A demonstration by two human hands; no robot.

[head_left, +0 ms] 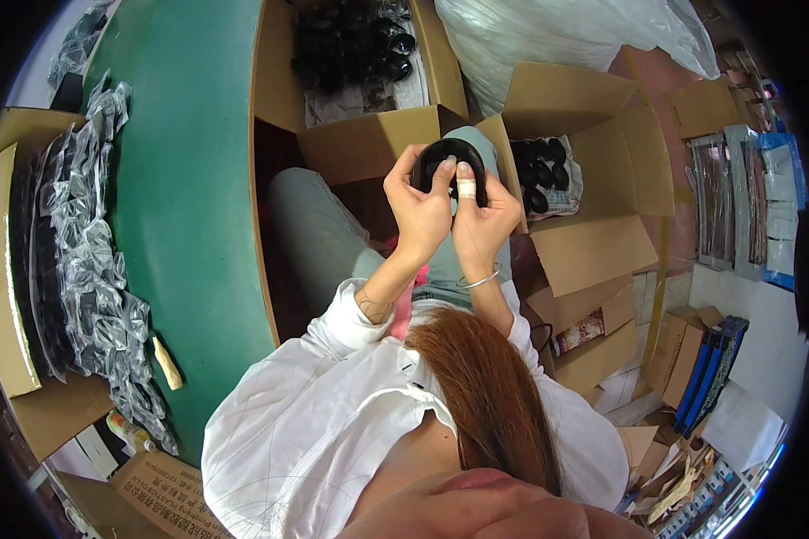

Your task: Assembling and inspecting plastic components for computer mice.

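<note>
Above my lap I hold a black, round, cup-like part (441,153) with both hands. My left hand (420,208) grips its left side, the thumb pressed into the hollow middle. My right hand (488,218) closes round the right side, and its thumb, wrapped in a white bandage, presses in beside the other thumb. The fingers behind the part are mostly hidden. Just right of my hands, several glossy black rounded pieces (541,173) lie in an open cardboard box (593,166). Ahead, another carton (368,144) holds a heap of black parts (346,49).
A green tabletop (189,180) runs along my left, bearing a row of plastic-wrapped dark parts (90,260) and a small tan object (166,363). A large translucent plastic bag (557,40) bulges at the far right. Folded cardboard (593,337) and blue-edged panels (710,373) stand at the right.
</note>
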